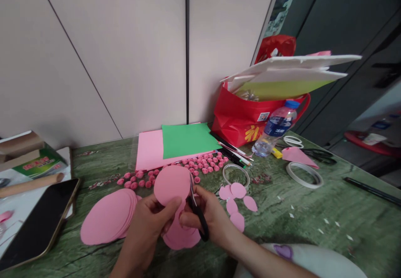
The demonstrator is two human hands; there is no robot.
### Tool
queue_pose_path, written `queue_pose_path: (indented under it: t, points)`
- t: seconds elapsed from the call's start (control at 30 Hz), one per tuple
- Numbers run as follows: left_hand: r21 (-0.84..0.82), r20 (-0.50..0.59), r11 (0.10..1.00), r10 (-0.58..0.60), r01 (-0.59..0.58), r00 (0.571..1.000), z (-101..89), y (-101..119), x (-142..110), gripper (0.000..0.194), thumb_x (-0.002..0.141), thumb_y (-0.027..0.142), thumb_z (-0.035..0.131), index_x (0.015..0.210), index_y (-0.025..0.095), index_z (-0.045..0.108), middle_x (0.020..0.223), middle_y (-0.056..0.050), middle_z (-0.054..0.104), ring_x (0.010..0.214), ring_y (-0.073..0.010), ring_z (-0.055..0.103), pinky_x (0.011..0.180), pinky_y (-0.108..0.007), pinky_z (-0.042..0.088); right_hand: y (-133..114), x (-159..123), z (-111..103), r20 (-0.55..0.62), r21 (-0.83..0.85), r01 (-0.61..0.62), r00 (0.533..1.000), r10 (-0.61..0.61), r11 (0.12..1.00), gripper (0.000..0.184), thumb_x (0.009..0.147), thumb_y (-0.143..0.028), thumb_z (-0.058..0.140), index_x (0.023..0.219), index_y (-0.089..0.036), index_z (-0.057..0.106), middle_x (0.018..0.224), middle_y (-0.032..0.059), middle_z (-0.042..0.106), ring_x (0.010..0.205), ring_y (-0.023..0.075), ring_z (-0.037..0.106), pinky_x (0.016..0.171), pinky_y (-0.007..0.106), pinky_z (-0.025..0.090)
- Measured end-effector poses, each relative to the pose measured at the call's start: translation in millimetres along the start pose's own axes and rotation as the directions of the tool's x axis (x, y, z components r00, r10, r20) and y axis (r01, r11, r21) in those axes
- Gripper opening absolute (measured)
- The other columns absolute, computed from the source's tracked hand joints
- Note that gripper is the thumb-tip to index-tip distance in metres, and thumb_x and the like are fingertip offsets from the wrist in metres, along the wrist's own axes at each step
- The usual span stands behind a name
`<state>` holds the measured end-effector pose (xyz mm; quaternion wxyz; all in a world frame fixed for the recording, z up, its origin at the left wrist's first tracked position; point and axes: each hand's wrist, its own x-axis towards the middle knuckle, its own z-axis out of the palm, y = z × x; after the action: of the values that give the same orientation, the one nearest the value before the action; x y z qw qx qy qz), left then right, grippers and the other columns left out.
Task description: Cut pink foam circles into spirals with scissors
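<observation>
Between the thumb and fingers of my left hand (156, 219) is a round pink paper piece (172, 184), held up over the table. My right hand (209, 211) grips a pair of black-handled scissors (197, 211), whose blades point up along the right edge of that paper. Under my hands lie more pink paper pieces (181, 240), partly hidden. A stack of larger pink paper ovals (106, 219) rests left of my left hand. Several small pink paper petals (232, 207) lie right of my right hand.
Rolled pink paper balls (206, 163) spread behind my hands, before green paper sheets (188, 140). Tape rolls (304, 175), pens (232, 148), a water bottle (275, 129) and a red bag (234, 119) stand or lie rightward. A phone (40, 223) and a box (34, 156) are left.
</observation>
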<state>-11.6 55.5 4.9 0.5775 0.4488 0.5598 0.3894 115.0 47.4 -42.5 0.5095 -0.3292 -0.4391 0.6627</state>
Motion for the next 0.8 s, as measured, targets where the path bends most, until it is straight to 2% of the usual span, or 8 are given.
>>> queue_pose_path:
  t: [0.13,0.37,0.57,0.8]
  points:
    - [-0.01,0.008,1.0,0.001,-0.001,1.0,-1.3,-1.4,0.8,0.024,0.057,0.033,0.065,0.054,0.012,0.053,0.036,0.008,0.036,0.036,-0.003,0.026,0.035,-0.016,0.017,-2.0,0.6,1.4,-0.002,-0.005,-0.003,1.0,0.003,1.0,0.048,0.047,-0.033,0.075,0.077,-0.016,0.042,0.048,-0.0086,0.042,0.043,0.0038,0.033,0.041,0.016,0.026]
    - [-0.041,0.024,0.999,0.028,-0.027,0.999,-3.6,-3.9,0.7,0.025,0.058,0.033,0.064,0.052,0.013,0.05,0.038,0.008,0.037,0.037,-0.003,0.026,0.036,-0.016,0.019,-4.5,0.0,3.9,-0.049,0.009,-0.03,0.998,0.03,1.0,0.045,0.045,-0.029,0.076,0.073,-0.015,0.044,0.046,-0.008,0.046,0.04,0.0036,0.036,0.039,0.015,0.029]
    - [-0.034,0.019,0.997,0.064,-0.063,0.998,-5.0,-4.2,0.4,0.021,0.06,0.032,0.063,0.056,0.013,0.053,0.038,0.008,0.037,0.037,-0.0038,0.027,0.037,-0.017,0.021,-6.7,0.8,5.1,-0.091,-0.06,-0.061,0.994,0.056,0.996,0.043,0.045,-0.031,0.075,0.072,-0.016,0.044,0.045,-0.0079,0.047,0.037,0.004,0.038,0.037,0.016,0.033]
    - [-0.108,0.021,0.988,0.114,-0.111,0.993,-4.8,-2.9,1.9,0.019,0.064,0.03,0.061,0.06,0.015,0.052,0.04,0.007,0.044,0.036,-0.0053,0.035,0.036,-0.016,0.028,-6.4,0.3,5.2,-0.089,-0.055,-0.091,0.992,0.086,0.994,0.042,0.046,-0.034,0.073,0.07,-0.016,0.044,0.042,-0.0075,0.047,0.034,0.0045,0.04,0.034,0.015,0.033]
